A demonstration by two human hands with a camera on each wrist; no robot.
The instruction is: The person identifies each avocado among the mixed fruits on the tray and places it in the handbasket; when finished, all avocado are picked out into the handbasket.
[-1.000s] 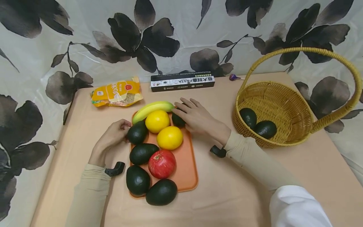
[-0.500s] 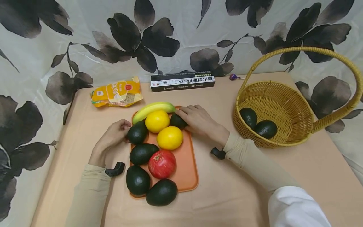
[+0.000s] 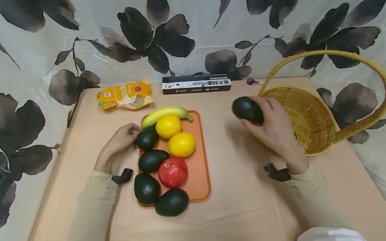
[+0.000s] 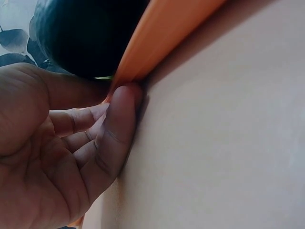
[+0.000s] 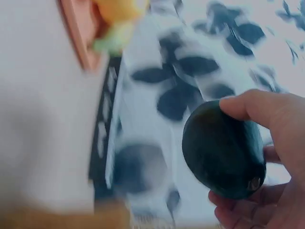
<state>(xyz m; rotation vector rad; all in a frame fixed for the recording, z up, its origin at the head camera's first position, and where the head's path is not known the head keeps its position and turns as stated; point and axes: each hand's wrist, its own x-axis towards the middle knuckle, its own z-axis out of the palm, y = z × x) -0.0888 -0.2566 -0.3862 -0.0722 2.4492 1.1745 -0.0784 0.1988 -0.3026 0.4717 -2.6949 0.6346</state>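
Observation:
My right hand (image 3: 277, 129) holds a dark green avocado (image 3: 248, 110) in the air, beside the wicker basket (image 3: 310, 107). In the right wrist view the thumb lies on one side of the avocado (image 5: 221, 150) and fingers on the other. Fingers of my left hand (image 3: 120, 140) are curled at the left edge of the orange tray (image 3: 199, 174); the left wrist view has them pinching the tray's rim (image 4: 157, 38). Several avocados (image 3: 153, 160), two yellow lemon-like fruits (image 3: 181, 144), a banana (image 3: 166, 114) and a pomegranate (image 3: 173, 172) are on the tray. The right hand hides part of the basket.
A yellow food packet (image 3: 125, 95) and a black pasta box (image 3: 196, 83) lie along the table's back edge. A purple lollipop (image 3: 251, 81) is near the basket, whose tall handle (image 3: 325, 53) arches upward. Floral cloth (image 3: 181, 67) hangs behind.
My right hand has taken the avocado beside the banana off the tray and carried it right, to the basket. The left hand has stayed at the tray's edge.

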